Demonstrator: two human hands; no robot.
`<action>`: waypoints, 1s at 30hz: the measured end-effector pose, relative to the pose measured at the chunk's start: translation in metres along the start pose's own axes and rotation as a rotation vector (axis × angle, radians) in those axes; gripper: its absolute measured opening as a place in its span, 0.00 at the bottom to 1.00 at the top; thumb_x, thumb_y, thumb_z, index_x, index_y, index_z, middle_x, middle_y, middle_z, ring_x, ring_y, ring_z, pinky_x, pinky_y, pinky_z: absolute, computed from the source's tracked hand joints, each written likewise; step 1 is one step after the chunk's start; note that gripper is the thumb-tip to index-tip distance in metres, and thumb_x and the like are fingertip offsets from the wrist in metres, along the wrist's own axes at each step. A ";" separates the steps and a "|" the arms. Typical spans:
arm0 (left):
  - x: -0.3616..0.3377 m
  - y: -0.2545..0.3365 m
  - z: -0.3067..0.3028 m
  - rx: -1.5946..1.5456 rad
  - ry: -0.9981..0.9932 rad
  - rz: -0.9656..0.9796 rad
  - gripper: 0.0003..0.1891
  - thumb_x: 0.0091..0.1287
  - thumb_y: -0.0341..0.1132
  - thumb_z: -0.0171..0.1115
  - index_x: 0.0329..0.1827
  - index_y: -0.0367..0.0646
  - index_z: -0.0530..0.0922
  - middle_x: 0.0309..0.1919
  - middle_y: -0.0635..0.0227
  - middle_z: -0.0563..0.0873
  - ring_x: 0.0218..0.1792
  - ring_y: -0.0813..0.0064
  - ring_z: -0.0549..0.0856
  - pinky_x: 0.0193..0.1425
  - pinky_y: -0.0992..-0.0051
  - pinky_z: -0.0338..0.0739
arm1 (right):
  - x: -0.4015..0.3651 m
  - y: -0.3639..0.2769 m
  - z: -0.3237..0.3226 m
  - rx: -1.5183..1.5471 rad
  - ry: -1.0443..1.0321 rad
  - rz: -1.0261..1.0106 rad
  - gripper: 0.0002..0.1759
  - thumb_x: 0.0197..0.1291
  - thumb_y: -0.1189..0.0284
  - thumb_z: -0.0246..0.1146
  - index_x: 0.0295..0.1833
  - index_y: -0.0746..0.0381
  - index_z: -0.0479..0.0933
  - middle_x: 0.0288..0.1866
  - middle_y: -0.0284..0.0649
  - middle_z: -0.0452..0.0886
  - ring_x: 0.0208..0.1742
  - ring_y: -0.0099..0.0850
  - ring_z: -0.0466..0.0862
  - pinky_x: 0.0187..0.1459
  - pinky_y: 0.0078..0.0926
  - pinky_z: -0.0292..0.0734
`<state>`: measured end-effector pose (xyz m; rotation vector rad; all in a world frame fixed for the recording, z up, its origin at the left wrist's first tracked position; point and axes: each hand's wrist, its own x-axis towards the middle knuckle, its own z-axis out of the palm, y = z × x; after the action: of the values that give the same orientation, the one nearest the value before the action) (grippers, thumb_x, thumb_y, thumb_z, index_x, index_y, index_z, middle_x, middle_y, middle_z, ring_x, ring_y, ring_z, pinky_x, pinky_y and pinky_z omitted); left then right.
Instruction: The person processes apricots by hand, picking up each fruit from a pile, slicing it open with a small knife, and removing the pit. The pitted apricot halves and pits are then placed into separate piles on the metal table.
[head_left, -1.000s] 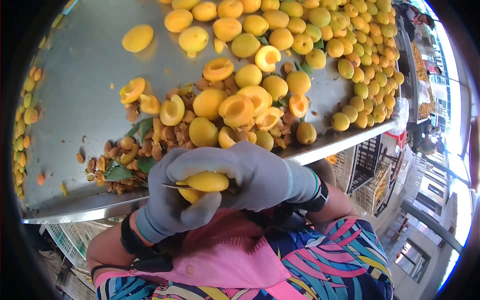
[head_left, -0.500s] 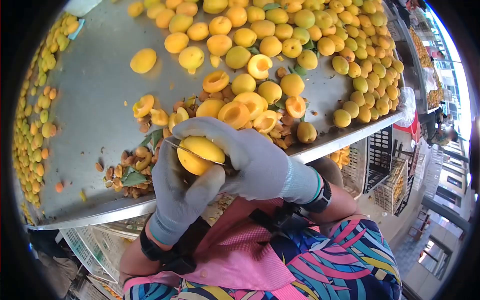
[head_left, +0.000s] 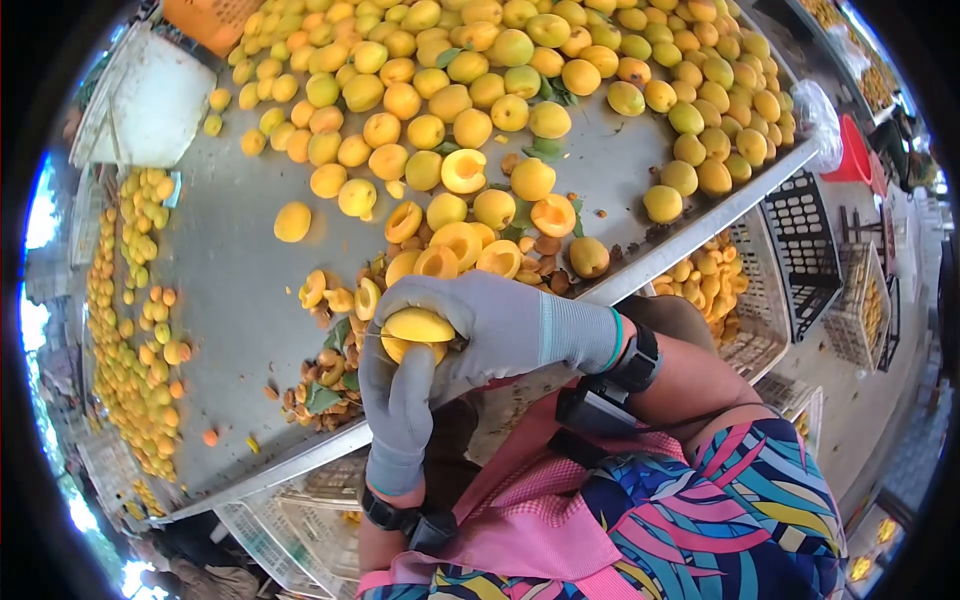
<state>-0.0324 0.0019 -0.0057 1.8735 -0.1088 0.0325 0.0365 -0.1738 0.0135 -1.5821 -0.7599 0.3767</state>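
A yellow apricot point(head_left: 420, 324) is held between my gloved hands, with a cut line around its middle. The thin metal blade of a knife point(head_left: 384, 335) shows at its left side; the handle is hidden. My left hand point(head_left: 395, 405) is closed on the apricot from below and left, thumb against it. My right hand point(head_left: 495, 315) is closed at the right, its fingers curled over the top of the apricot and apparently around the knife's hidden handle. Just beyond the hands lie open apricot halves point(head_left: 437, 262) and a heap of brown pits point(head_left: 330, 375) with leaves.
Many whole apricots point(head_left: 480, 80) cover the far and right parts of the metal table point(head_left: 235, 330). More fruit point(head_left: 135, 350) lies along the left edge. Below the table's right edge stands a crate of apricot halves point(head_left: 710, 275). A white container point(head_left: 150, 100) and red bucket point(head_left: 850, 150) stand farther off.
The view has shifted and turned, showing more of the table's far and left sides. Both hands still hold the apricot; it has turned, and less of the blade shows now.
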 end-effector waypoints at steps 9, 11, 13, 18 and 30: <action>0.017 0.017 0.024 -0.167 0.094 -0.098 0.20 0.70 0.38 0.56 0.60 0.33 0.70 0.52 0.64 0.77 0.51 0.75 0.77 0.55 0.72 0.73 | 0.002 0.002 0.001 -0.151 0.061 0.144 0.33 0.45 0.72 0.69 0.59 0.58 0.63 0.41 0.50 0.80 0.46 0.50 0.82 0.44 0.41 0.77; 0.015 0.014 0.015 -0.119 0.039 -0.091 0.21 0.70 0.38 0.56 0.60 0.33 0.70 0.52 0.65 0.78 0.50 0.75 0.77 0.55 0.72 0.72 | -0.001 0.001 0.001 -0.155 0.028 0.184 0.34 0.45 0.73 0.69 0.59 0.57 0.62 0.40 0.51 0.81 0.45 0.51 0.82 0.44 0.42 0.77; 0.012 0.013 0.012 -0.075 -0.017 -0.081 0.21 0.69 0.38 0.56 0.60 0.34 0.70 0.51 0.65 0.79 0.49 0.75 0.77 0.55 0.73 0.72 | -0.003 0.004 -0.002 -0.114 -0.012 0.105 0.35 0.44 0.74 0.70 0.59 0.57 0.62 0.41 0.52 0.80 0.45 0.52 0.82 0.44 0.42 0.77; 0.014 0.014 0.007 -0.167 -0.102 -0.127 0.22 0.67 0.35 0.58 0.61 0.33 0.71 0.50 0.65 0.80 0.47 0.75 0.79 0.53 0.74 0.74 | -0.005 0.008 -0.002 -0.119 -0.018 0.101 0.32 0.45 0.70 0.71 0.57 0.56 0.67 0.46 0.45 0.80 0.48 0.46 0.82 0.48 0.37 0.77; 0.032 0.014 -0.009 -0.411 -0.249 -0.482 0.22 0.64 0.38 0.61 0.60 0.37 0.74 0.35 0.74 0.82 0.23 0.90 0.75 0.25 0.88 0.67 | -0.002 0.011 -0.008 -0.155 0.030 0.044 0.31 0.43 0.72 0.72 0.54 0.60 0.66 0.44 0.48 0.80 0.49 0.50 0.80 0.48 0.39 0.76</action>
<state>-0.0014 0.0045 0.0124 1.4442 0.1579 -0.5181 0.0429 -0.1815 0.0038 -1.7490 -0.7465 0.3314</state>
